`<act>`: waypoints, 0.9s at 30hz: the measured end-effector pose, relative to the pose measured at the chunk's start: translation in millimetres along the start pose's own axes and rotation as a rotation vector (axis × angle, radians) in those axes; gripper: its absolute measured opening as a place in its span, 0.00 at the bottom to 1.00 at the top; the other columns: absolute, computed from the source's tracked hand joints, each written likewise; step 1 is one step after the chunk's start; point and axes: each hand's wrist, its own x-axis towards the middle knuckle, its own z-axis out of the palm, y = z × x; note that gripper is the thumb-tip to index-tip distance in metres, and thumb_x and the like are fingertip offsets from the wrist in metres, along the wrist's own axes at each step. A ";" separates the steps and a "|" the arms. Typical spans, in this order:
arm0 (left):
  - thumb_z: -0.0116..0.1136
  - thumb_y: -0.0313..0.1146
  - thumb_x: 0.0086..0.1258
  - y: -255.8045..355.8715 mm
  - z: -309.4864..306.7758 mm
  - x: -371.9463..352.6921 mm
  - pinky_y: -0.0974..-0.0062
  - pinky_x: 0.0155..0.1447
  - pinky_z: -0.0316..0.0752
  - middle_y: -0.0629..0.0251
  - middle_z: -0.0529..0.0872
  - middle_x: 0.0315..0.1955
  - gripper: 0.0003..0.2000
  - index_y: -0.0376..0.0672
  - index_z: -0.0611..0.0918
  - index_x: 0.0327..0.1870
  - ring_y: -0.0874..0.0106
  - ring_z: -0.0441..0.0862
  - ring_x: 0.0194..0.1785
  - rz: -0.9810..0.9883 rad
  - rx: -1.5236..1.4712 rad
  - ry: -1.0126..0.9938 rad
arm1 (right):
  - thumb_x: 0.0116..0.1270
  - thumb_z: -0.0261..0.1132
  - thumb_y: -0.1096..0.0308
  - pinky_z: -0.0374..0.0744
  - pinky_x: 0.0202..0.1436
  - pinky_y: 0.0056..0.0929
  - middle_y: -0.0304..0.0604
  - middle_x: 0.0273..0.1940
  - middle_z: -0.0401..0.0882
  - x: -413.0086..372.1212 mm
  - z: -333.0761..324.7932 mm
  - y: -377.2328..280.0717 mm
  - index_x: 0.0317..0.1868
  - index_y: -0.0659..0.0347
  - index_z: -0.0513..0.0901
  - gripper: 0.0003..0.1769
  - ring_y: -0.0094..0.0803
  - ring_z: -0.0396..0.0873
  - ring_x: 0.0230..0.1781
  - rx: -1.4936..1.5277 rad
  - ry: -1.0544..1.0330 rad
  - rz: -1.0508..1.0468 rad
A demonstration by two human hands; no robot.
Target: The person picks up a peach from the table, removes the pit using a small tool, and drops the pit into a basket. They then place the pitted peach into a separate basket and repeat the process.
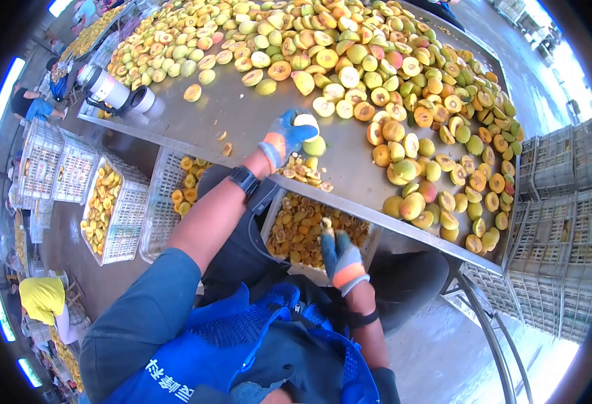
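My left hand (pixel 288 135), in a blue and orange glove, rests on the steel table (pixel 242 121) and is closed on a pale peach half (pixel 305 120), with a green-yellow peach (pixel 315 146) just beside it. My right hand (pixel 340 257), gloved the same way, is held below the table edge over a crate and grips a small pitting tool (pixel 325 226) that points up. A great heap of halved peaches (pixel 376 60) covers the far and right parts of the table.
A white crate of peach pits (pixel 301 229) sits under the table edge near my knees. More crates with peach halves (pixel 111 205) stand on the floor at left. Stacked grey crates (pixel 558 229) rise at right. A steel flask (pixel 111 87) lies on the table's left end. Other workers sit at far left.
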 end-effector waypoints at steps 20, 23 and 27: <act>0.47 0.48 0.81 -14.1 72.7 -184.1 0.64 0.53 0.82 0.55 0.85 0.42 0.20 0.38 0.80 0.54 0.62 0.85 0.45 -0.069 -0.471 -0.007 | 0.79 0.56 0.55 0.78 0.41 0.57 0.71 0.36 0.82 -22.7 -23.8 -65.3 0.46 0.67 0.78 0.20 0.69 0.81 0.42 0.187 0.085 -0.158; 0.47 0.39 0.81 -5.6 76.9 -198.3 0.70 0.52 0.82 0.60 0.84 0.45 0.15 0.39 0.79 0.55 0.69 0.84 0.45 -0.063 -0.501 -0.031 | 0.79 0.56 0.54 0.79 0.42 0.54 0.71 0.37 0.82 -26.6 -20.2 -65.7 0.47 0.68 0.79 0.21 0.69 0.82 0.43 0.214 0.027 -0.107; 0.47 0.42 0.81 -12.3 80.0 -202.4 0.69 0.53 0.81 0.59 0.85 0.39 0.15 0.41 0.79 0.52 0.67 0.84 0.43 0.113 -0.233 0.008 | 0.81 0.57 0.59 0.78 0.37 0.37 0.53 0.30 0.82 -28.8 -10.2 -63.8 0.45 0.69 0.80 0.18 0.35 0.79 0.30 0.326 0.019 -0.102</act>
